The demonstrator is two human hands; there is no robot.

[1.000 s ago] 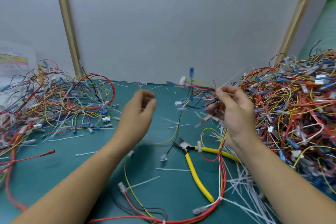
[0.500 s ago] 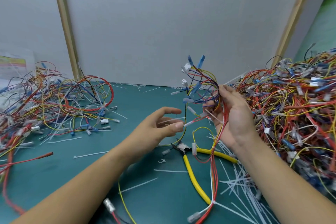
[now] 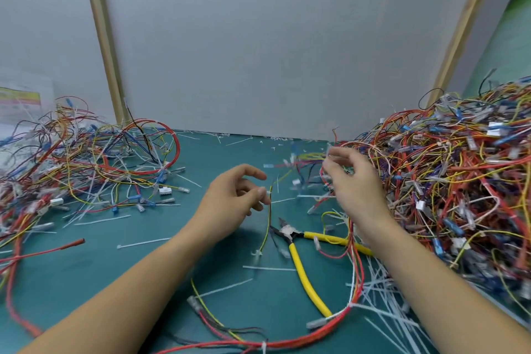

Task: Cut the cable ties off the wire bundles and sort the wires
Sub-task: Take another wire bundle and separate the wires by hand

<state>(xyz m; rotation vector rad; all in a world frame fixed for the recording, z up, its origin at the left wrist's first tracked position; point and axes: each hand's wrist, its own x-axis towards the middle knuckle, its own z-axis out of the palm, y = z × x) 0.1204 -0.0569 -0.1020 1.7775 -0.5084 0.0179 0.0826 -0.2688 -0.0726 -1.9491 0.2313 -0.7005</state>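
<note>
Beside the pliers (image 3: 288, 232), left hand (image 3: 232, 198) pinches a dangling wire (image 3: 269, 224); right hand (image 3: 353, 184) (blurred) seemingly grips the bundle (image 3: 356, 273).

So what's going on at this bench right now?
A person is sorting wires bare-handed. The left hand pinches a thin yellow wire that hangs toward the green mat. The right hand, motion-blurred, holds a wire bundle beside the big tangled pile. The yellow-handled cutters lie untouched on the mat among cut cable ties. A looser heap of wires sits on the left.
</note>
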